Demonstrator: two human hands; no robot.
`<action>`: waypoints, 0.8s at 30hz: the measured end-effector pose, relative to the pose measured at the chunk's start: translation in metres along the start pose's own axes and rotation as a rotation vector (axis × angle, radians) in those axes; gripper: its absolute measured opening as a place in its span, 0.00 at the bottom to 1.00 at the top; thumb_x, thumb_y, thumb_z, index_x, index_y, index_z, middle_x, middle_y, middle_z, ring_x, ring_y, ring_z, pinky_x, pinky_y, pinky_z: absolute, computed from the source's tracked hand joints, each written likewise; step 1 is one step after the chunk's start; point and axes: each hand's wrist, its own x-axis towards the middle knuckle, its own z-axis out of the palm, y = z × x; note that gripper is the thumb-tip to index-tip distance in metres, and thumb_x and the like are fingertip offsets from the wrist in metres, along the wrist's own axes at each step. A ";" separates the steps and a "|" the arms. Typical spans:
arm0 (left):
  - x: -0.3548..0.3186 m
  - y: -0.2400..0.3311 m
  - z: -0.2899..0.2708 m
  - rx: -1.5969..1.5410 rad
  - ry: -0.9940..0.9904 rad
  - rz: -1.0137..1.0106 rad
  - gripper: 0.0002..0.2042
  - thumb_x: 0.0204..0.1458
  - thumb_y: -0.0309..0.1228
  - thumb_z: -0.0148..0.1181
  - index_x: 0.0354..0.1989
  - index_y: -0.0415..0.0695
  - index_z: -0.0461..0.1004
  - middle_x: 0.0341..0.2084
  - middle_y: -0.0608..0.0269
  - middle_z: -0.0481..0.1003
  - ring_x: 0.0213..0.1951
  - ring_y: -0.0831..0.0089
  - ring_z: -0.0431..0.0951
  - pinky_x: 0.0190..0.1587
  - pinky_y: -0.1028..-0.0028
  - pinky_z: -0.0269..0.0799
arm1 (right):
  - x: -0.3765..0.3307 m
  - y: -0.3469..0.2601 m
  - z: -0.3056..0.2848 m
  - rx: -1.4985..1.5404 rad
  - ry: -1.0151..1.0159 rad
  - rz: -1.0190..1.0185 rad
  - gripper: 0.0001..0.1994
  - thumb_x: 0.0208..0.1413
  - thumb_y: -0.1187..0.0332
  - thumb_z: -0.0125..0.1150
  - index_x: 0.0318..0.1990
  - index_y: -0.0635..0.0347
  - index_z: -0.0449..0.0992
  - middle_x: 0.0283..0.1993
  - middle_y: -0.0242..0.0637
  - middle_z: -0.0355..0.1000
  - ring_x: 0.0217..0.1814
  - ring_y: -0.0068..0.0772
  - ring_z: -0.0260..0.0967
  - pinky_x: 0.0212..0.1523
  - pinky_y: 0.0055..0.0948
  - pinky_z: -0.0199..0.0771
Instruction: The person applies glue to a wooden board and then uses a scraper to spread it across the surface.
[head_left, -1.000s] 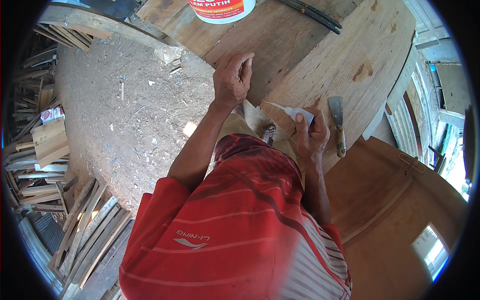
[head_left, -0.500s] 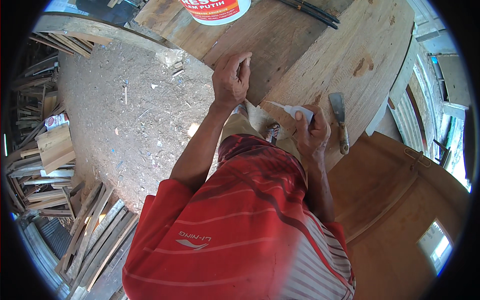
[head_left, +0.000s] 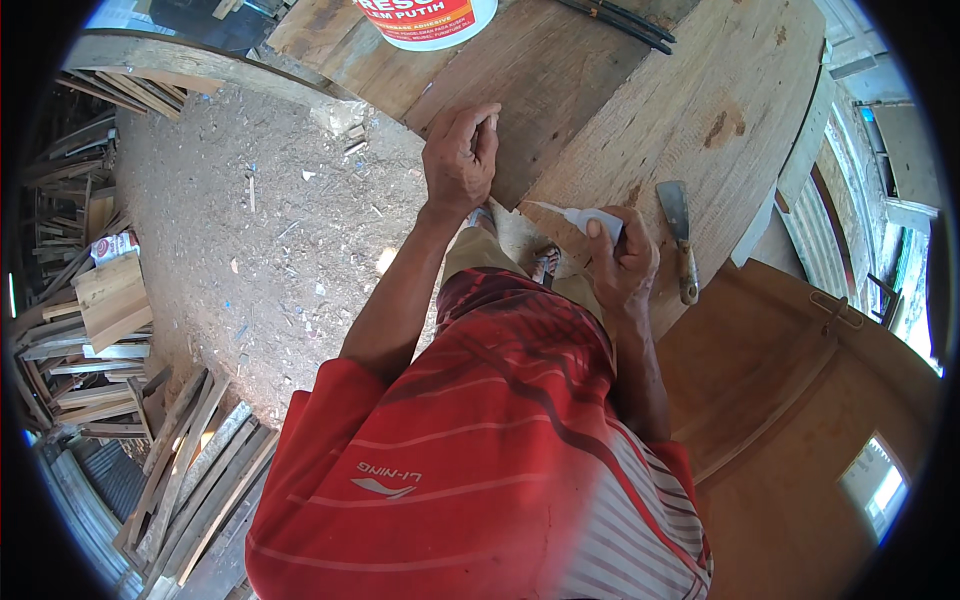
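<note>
My left hand (head_left: 460,155) rests with curled fingers on the near edge of a large round wooden tabletop (head_left: 640,110), fingertips pressed to the wood. My right hand (head_left: 622,262) is closed around a small pale scraper (head_left: 580,217) whose thin blade points left toward my left hand, low over the table's edge. A putty knife (head_left: 680,235) with a wooden handle lies flat on the wood just right of my right hand. My red striped shirt fills the lower middle of the view.
A white plastic tub with a red label (head_left: 425,18) stands on the far side of the tabletop. Dark thin rods (head_left: 620,20) lie near it. Stacked wood offcuts (head_left: 110,300) line the dirt floor (head_left: 260,240) at left. A curved wooden panel (head_left: 800,400) sits at right.
My left hand has stayed on the wood's edge. My right hand with the scraper has shifted slightly; the view moved a little.
</note>
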 end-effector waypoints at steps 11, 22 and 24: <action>0.000 0.000 0.000 0.000 0.008 0.018 0.08 0.60 0.20 0.62 0.46 0.41 0.81 0.35 0.55 0.81 0.36 0.62 0.83 0.38 0.67 0.78 | 0.000 -0.002 0.001 -0.005 0.003 0.045 0.07 0.63 0.68 0.66 0.42 0.62 0.79 0.29 0.38 0.76 0.27 0.26 0.71 0.30 0.29 0.71; -0.001 0.000 -0.001 -0.015 -0.010 -0.021 0.07 0.61 0.20 0.62 0.46 0.41 0.81 0.36 0.55 0.81 0.37 0.63 0.84 0.40 0.68 0.78 | 0.000 -0.001 0.000 0.018 0.023 0.036 0.07 0.63 0.68 0.67 0.42 0.62 0.79 0.29 0.36 0.76 0.27 0.23 0.70 0.30 0.27 0.70; -0.001 0.000 -0.001 -0.012 -0.009 -0.014 0.07 0.61 0.20 0.62 0.46 0.41 0.81 0.36 0.55 0.81 0.37 0.63 0.84 0.39 0.68 0.79 | 0.000 0.000 0.000 0.014 0.029 0.033 0.08 0.63 0.68 0.67 0.42 0.63 0.79 0.29 0.36 0.77 0.27 0.23 0.70 0.30 0.27 0.70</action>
